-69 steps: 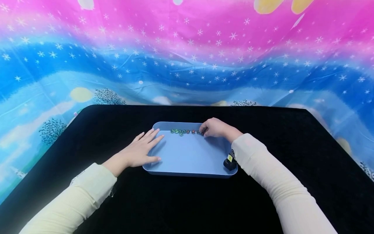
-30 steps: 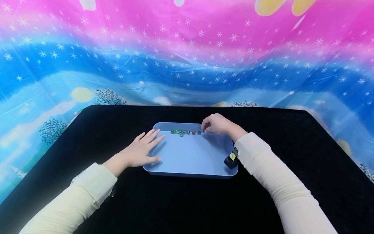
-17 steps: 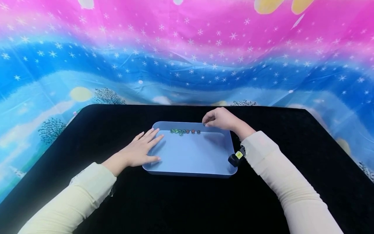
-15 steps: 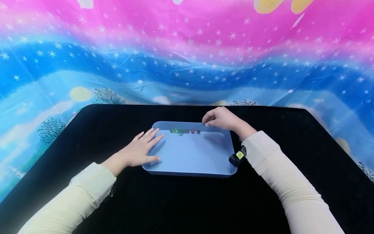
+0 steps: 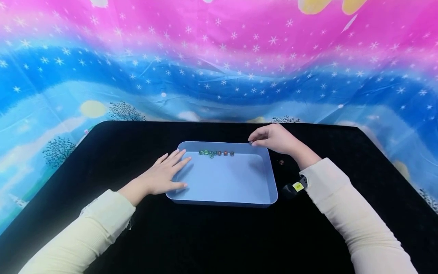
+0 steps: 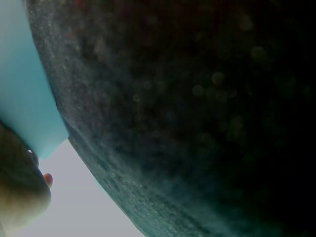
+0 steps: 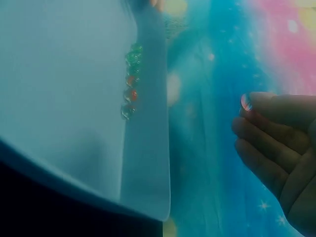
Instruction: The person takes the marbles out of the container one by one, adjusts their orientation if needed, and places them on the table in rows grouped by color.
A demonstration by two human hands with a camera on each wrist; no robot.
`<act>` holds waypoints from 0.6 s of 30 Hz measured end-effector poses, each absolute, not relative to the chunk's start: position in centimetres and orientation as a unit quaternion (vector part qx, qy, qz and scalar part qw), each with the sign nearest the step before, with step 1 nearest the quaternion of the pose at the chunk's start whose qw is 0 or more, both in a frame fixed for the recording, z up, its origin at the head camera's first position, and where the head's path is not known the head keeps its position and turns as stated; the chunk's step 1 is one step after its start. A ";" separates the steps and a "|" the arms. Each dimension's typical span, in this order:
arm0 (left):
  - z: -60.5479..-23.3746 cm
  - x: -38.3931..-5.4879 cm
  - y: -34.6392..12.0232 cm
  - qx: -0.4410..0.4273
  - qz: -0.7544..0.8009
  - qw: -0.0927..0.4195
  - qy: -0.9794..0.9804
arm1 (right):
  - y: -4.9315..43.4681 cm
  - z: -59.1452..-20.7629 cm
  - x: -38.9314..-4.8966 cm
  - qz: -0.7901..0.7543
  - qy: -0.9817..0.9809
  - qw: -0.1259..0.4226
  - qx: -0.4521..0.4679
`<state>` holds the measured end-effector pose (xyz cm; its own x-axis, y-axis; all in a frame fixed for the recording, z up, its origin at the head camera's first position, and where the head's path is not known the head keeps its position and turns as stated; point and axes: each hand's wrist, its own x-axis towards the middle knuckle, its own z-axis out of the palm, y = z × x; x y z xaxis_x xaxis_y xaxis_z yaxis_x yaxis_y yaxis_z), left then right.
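Observation:
My right hand [image 5: 275,139] pinches a clear glass marble [image 7: 246,102] with a reddish streak between thumb and fingertip, up at the far right rim of a blue tray [image 5: 219,182]. Inside that tray, along its far wall, several marbles sit in a row: green marbles [image 5: 206,153] bunched at the left, a reddish marble [image 5: 225,153] and a dark greenish marble [image 5: 232,153] at the right. My left hand [image 5: 159,177] lies with spread fingers over the tray's left rim. The left wrist view catches only part of that hand [image 6: 19,182] and a blue tray wall [image 6: 29,89].
A single reddish marble [image 5: 281,162] lies on the black tablecloth [image 5: 219,239] just right of the tray. Behind the table hangs a pink and blue snowflake backdrop [image 5: 219,68]. A black wrist camera [image 5: 292,189] sits by the right sleeve.
The right hand has risen from the tray's row with a marble and moved right, to the far right rim. A reddish marble on the cloth has come into view. The left hand stays put.

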<state>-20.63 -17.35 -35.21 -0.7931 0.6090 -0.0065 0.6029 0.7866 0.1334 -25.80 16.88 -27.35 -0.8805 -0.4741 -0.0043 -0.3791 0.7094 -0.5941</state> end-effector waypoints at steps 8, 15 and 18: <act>-35.3 -20.7 -17.4 0.320 0.057 0.030 0.945 | 18.6 -27.4 -25.2 -0.335 0.913 0.072 -0.221; -35.3 -20.6 -17.4 0.320 0.061 0.032 0.945 | 20.2 -27.8 -24.8 -0.334 0.915 0.050 -0.222; -35.2 -20.5 -17.4 0.319 0.060 0.031 0.945 | 20.8 -28.1 -24.6 -0.329 0.919 0.049 -0.214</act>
